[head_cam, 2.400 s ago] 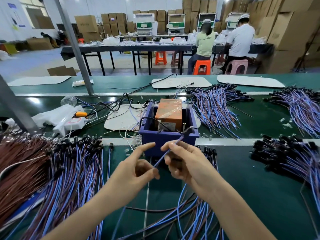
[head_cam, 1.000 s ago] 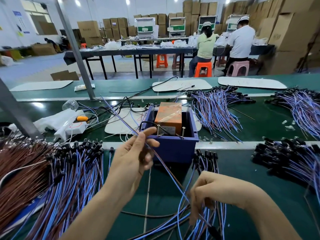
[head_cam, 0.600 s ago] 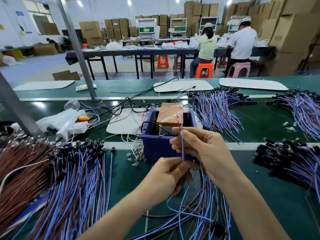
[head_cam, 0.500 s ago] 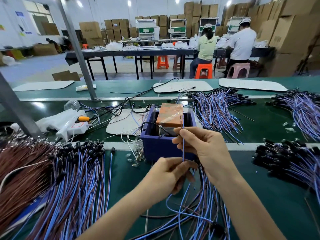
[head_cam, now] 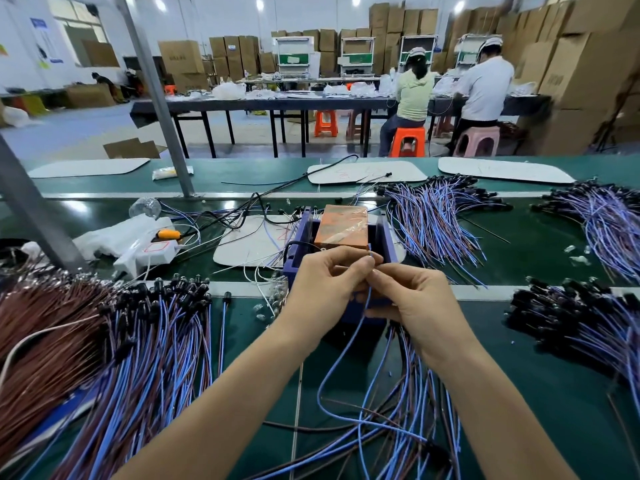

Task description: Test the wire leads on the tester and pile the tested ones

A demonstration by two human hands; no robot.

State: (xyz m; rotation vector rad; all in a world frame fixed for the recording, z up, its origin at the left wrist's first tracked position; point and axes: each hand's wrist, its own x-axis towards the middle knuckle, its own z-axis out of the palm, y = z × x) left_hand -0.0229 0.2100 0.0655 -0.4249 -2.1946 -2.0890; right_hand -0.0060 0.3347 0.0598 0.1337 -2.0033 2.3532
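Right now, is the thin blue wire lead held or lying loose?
Held: left hand and right hand both pinch the blue wire lead.

Wire piles (head_cam: 145, 341) hem the belt (head_cam: 512, 386), whose bare right patch seems passable.

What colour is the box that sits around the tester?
Blue-purple box, seen best in head view.

Tester (head_cam: 343, 230): blue open-top box holding an orange block, frame centre. One blue lead (head_cam: 341, 355) rises from the surface (head_cam: 519, 375) to the box front, looped below. Black-capped leads (head_cam: 156, 341) lie fanned at lower left; a further bundle (head_cam: 415, 393) lies at bottom centre.
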